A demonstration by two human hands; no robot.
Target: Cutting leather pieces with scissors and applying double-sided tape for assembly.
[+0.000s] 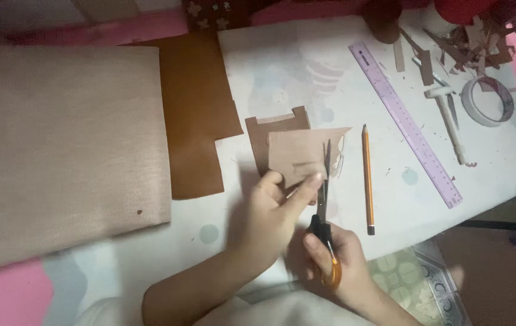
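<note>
My left hand (273, 214) pinches the lower edge of a light tan piece of material (297, 154), held above the white board. My right hand (336, 256) grips orange-handled scissors (324, 208); the blades point away from me and meet the right edge of the tan piece. Under the tan piece lies a small dark brown cut piece (261, 133) with a notched top. An orange pencil (367, 178) lies just right of the scissors, pointing away.
A large brown sheet (194, 115) lies left of the cut piece, beside a wide beige fabric (59, 145). A purple ruler (406, 121) runs diagonally at right. Further right are a white craft knife (451, 121), a tape roll (487, 99) and brown scraps (469, 42).
</note>
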